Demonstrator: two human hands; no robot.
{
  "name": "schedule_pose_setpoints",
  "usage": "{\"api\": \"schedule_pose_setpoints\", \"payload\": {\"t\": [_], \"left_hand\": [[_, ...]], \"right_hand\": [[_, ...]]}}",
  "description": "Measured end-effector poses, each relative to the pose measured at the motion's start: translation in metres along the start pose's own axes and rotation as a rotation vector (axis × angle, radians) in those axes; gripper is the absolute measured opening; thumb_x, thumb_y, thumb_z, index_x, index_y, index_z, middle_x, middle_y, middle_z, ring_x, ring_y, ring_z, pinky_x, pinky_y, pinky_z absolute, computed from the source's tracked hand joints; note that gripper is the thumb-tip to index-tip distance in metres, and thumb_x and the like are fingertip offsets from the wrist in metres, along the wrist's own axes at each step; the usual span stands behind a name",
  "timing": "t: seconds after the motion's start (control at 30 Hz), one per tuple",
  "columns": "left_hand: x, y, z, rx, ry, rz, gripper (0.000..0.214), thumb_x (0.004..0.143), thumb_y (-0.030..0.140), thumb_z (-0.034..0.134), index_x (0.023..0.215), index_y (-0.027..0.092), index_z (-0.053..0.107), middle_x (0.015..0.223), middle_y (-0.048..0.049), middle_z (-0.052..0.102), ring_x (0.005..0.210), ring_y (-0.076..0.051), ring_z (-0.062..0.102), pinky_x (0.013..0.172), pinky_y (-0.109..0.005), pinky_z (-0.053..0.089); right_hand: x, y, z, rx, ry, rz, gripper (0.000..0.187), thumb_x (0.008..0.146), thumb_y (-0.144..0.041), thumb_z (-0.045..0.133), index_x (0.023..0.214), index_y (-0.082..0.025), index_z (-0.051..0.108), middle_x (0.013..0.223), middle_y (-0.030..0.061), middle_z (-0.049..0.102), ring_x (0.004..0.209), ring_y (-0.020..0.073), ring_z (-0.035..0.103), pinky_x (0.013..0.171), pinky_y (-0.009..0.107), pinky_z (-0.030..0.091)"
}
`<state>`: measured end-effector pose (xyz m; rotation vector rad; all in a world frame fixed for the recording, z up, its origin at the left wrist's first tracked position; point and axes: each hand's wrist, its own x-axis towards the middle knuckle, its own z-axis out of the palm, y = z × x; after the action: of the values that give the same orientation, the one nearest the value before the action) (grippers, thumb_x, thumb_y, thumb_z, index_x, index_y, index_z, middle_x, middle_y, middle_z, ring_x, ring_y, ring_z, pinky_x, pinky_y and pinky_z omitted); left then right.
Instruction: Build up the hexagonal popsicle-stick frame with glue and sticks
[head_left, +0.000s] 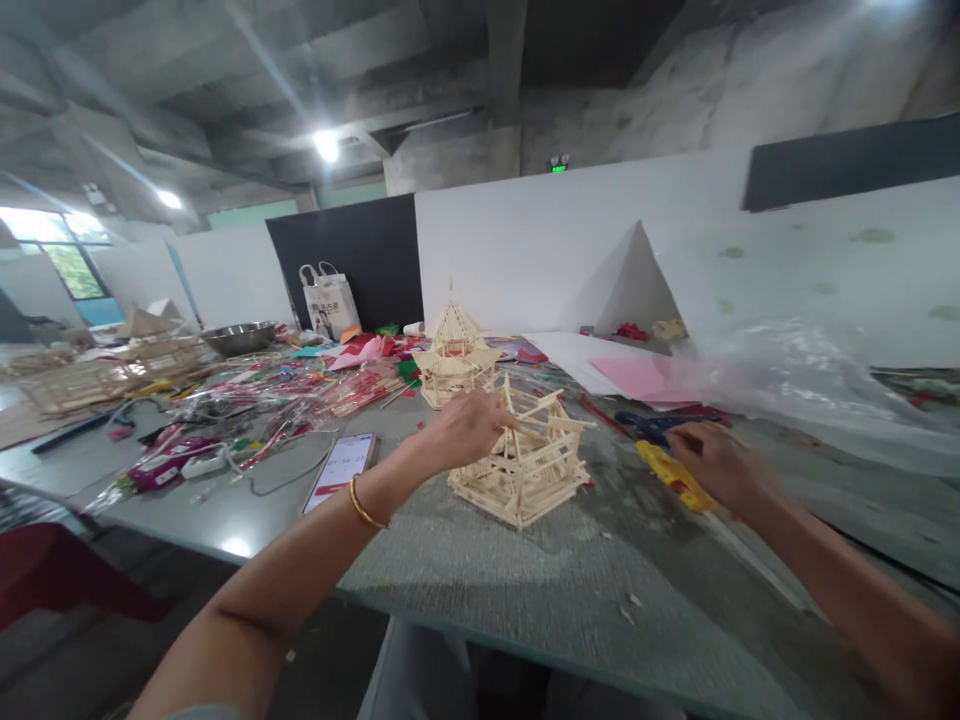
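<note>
A six-sided model (521,480) of thin pale wooden sticks stands on the table with its upper frame open. My left hand (476,430), a gold bangle on its wrist, is closed at the model's upper left edge; its fingertips are partly hidden. To the right, my right hand (709,460) hovers by a yellow tool (675,478), which looks like a glue gun. Its fingers are curled and slightly blurred, and I cannot make out what is in them. A dark blue-handled tool (649,427) lies just beyond. Behind the model rises a pagoda-like stick tower (454,355) with a pointed roof.
A phone (341,472) showing a timer lies left of the model. Farther left are a purple glue gun (169,465), cables, plastic-wrapped sticks (367,388) and a metal bowl (238,338). Pink paper (641,380) and clear plastic sheeting (810,385) lie at the back right.
</note>
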<state>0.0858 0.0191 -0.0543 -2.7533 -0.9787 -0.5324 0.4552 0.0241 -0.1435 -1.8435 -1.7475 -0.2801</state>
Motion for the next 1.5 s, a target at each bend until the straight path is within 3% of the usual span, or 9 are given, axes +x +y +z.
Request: {"api": "schedule_pose_setpoints", "payload": {"t": [0.43, 0.67, 1.2, 1.4, 1.5], "left_hand": [[-0.001, -0.007, -0.001, -0.008, 0.026, 0.044, 0.031, 0.085, 0.009, 0.045, 0.099, 0.017, 0.072, 0.091, -0.0068, 0.070, 0.089, -0.019, 0.061, 0.085, -0.033, 0.047], [-0.011, -0.017, -0.003, 0.033, 0.005, 0.028, 0.029, 0.081, 0.010, 0.045, 0.087, 0.017, 0.073, 0.082, -0.0066, 0.069, 0.085, -0.018, 0.061, 0.083, -0.032, 0.048], [-0.022, -0.016, -0.008, 0.116, -0.013, -0.010, 0.032, 0.079, 0.008, 0.043, 0.086, 0.016, 0.073, 0.083, -0.0073, 0.069, 0.083, -0.016, 0.061, 0.082, -0.030, 0.047], [-0.005, -0.026, -0.016, 0.140, -0.003, -0.046, 0.038, 0.079, 0.009, 0.042, 0.099, 0.018, 0.074, 0.091, -0.0080, 0.072, 0.090, -0.018, 0.063, 0.084, -0.030, 0.047], [0.010, -0.033, -0.020, 0.211, -0.071, -0.122, 0.038, 0.079, 0.010, 0.043, 0.101, 0.019, 0.074, 0.093, -0.0091, 0.072, 0.091, -0.020, 0.064, 0.080, -0.029, 0.047]], "right_hand": [[-0.001, -0.005, -0.006, 0.029, -0.021, -0.006, 0.020, 0.082, -0.028, 0.045, 0.074, -0.019, 0.062, 0.084, 0.0077, 0.064, 0.077, 0.0223, 0.057, 0.069, 0.032, 0.039], [-0.002, -0.006, -0.006, 0.032, -0.032, -0.009, 0.021, 0.082, -0.027, 0.046, 0.067, -0.020, 0.059, 0.076, 0.0058, 0.061, 0.071, 0.0206, 0.055, 0.065, 0.031, 0.037], [0.001, -0.002, -0.001, 0.013, -0.013, 0.016, 0.030, 0.076, -0.038, 0.040, 0.074, -0.020, 0.064, 0.082, 0.0080, 0.063, 0.076, 0.0227, 0.057, 0.068, 0.031, 0.039], [0.000, -0.005, -0.004, 0.016, -0.040, -0.015, 0.028, 0.077, -0.037, 0.039, 0.065, -0.021, 0.058, 0.073, 0.0056, 0.061, 0.070, 0.0203, 0.055, 0.063, 0.030, 0.037], [0.001, -0.002, -0.003, 0.011, -0.019, -0.015, 0.029, 0.078, -0.038, 0.039, 0.068, -0.020, 0.060, 0.075, 0.0068, 0.062, 0.071, 0.0212, 0.056, 0.065, 0.031, 0.037]]}}
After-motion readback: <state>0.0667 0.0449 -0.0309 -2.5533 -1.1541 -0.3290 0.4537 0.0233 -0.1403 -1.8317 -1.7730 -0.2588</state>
